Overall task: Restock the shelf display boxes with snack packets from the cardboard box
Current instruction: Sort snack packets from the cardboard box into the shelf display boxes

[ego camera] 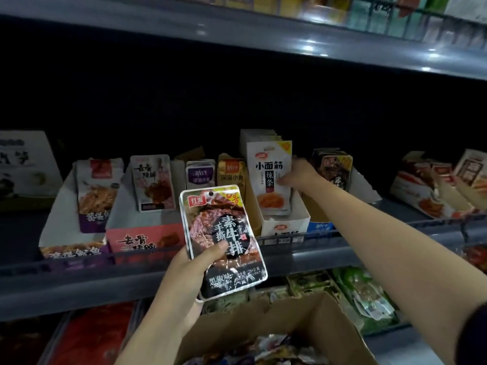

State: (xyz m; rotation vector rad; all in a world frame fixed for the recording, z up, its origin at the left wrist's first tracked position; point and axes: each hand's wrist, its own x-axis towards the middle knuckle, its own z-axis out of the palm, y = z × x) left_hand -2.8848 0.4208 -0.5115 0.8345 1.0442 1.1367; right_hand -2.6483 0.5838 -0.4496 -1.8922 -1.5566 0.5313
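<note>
On a dim grey store shelf [329, 248] sit open display boxes in a row, back of the bay black; another shelf above, more goods below. Left hand [189, 270] grips a dark packet [224, 241] by its lower left edge, thumb across the front, held up in front of the shelf lip; label reads 红派, 手撕素牛排, 黑椒味 (red corner logo, yellow % flash partly cut off). Right hand [297, 175] reaches into the white box [284, 222], fingers curled against the right side of the white packets [271, 175] marked 小面筋 辣条; cannot tell if it actually pinches them. Pink box [142, 238] at left shows 去骨; two small packs behind read 深海小鱼. Cardboard box [276, 325] sits low centre, flaps open, loose packets inside, just under the left hand.
</note>
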